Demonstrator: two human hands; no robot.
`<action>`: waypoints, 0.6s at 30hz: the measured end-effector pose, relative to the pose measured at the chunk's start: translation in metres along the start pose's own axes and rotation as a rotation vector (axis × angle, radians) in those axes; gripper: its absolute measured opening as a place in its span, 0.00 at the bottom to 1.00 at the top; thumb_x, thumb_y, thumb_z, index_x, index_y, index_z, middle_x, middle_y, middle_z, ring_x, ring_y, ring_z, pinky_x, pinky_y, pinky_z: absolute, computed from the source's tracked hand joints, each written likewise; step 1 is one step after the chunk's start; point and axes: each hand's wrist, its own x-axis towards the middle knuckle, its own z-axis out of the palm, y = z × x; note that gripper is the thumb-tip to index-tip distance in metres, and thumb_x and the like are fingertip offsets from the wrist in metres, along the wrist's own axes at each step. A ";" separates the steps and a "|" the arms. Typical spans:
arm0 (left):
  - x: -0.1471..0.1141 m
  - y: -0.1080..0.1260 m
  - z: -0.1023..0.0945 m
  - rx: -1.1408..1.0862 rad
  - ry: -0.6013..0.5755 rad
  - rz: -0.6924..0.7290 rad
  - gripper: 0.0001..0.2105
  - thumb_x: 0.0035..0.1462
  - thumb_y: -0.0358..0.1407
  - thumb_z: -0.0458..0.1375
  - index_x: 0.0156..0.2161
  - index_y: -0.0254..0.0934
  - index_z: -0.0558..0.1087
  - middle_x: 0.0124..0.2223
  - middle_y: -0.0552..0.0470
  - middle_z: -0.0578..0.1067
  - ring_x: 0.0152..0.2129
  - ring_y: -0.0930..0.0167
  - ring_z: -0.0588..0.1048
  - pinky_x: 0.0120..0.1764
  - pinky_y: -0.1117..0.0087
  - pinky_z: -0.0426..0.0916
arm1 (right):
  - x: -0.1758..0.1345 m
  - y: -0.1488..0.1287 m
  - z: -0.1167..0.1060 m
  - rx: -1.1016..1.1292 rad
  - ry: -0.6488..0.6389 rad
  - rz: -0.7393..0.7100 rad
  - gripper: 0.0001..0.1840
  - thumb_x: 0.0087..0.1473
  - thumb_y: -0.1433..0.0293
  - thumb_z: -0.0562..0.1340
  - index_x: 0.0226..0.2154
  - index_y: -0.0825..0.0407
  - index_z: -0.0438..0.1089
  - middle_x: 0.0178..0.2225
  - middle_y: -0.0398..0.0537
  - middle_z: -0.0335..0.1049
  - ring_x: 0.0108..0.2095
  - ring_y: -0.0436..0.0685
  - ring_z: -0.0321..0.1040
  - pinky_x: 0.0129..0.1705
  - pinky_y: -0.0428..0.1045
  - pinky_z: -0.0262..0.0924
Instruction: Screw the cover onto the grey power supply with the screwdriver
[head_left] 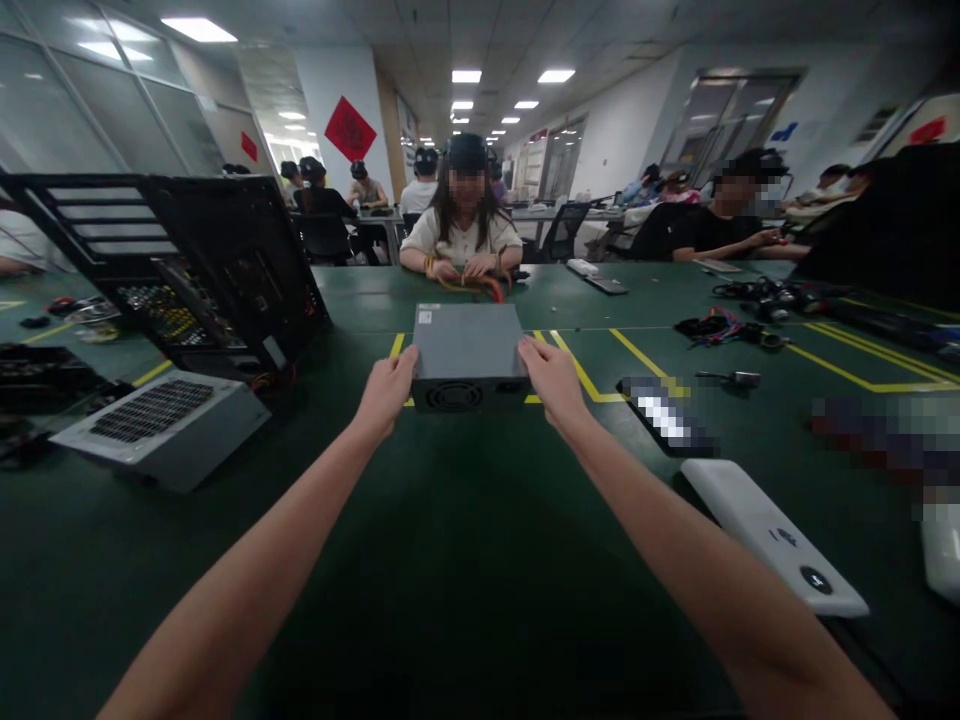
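Between my two hands is a grey computer power supply [469, 340], its fan grille and socket facing me and a small white label on top. My left hand [390, 385] grips its left side, fingers closed round the edge. On the opposite side my right hand [553, 375] holds it the same way. Coloured cables [491, 288] run from behind it towards a person across the table, whose hands are on them. Whether the power supply rests on the table or is slightly raised, I cannot tell.
Left stands a black computer case [225, 260], with a second power supply [172, 425] before it. To the right lie a phone [664, 415], a white oblong device [776, 535] and bundled cables [731, 328]. Yellow tape [574, 368] marks the green table [450, 560]. A person [465, 225] sits opposite.
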 end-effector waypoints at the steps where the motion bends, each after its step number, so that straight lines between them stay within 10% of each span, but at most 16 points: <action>1: -0.007 -0.014 0.001 -0.008 -0.042 -0.031 0.20 0.48 0.51 0.49 0.24 0.32 0.66 0.20 0.55 0.62 0.18 0.75 0.61 0.22 0.75 0.56 | -0.009 0.010 0.003 -0.025 -0.023 0.031 0.19 0.50 0.58 0.54 0.40 0.48 0.72 0.43 0.46 0.72 0.46 0.59 0.65 0.48 0.56 0.55; 7: -0.034 -0.056 0.002 0.097 -0.164 -0.126 0.23 0.48 0.53 0.48 0.25 0.32 0.69 0.23 0.52 0.67 0.22 0.72 0.64 0.23 0.75 0.55 | -0.049 0.047 0.004 -0.106 -0.095 0.170 0.21 0.50 0.57 0.54 0.43 0.48 0.71 0.44 0.48 0.71 0.45 0.60 0.65 0.47 0.56 0.56; 18: -0.066 -0.057 -0.002 -0.104 -0.208 -0.275 0.27 0.45 0.58 0.50 0.30 0.32 0.70 0.22 0.55 0.65 0.17 0.76 0.59 0.20 0.76 0.51 | -0.077 0.048 -0.003 0.016 -0.114 0.221 0.27 0.50 0.53 0.53 0.47 0.50 0.67 0.46 0.50 0.70 0.46 0.59 0.65 0.47 0.54 0.57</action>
